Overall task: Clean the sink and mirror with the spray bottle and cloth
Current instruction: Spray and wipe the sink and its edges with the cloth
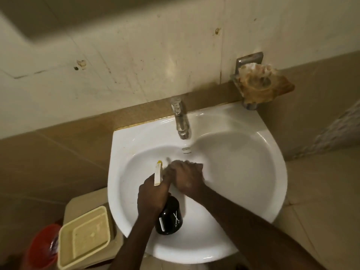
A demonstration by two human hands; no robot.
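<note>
Looking down from the head view, a white sink point(253, 152) is seen fixed against a tan ledge, with a metal tap point(181, 121) at its back edge. Over the basin, a spray bottle point(169, 219) with a dark body and a pale trigger head tipped in yellow is gripped by the left hand point(152, 199), whose fingers are wrapped round the bottle's neck; the nozzle is pointed toward the back of the bowl. Just beside it, the right hand point(187, 178) is held low inside the basin with its fingers curled downward, touching or nearly touching the left hand. Whether anything is clasped under it cannot be told, since the fingers are blurred and the palm is hidden. No cloth can be made out.

On the wall to the right of the tap, a metal soap holder point(251, 75) is mounted, carrying a stained brownish soap dish point(266, 84). Beside the sink on the left, a cream plastic container point(83, 238) is set on a beige surface, and a red bucket point(41, 248) is partly seen next to it.
</note>
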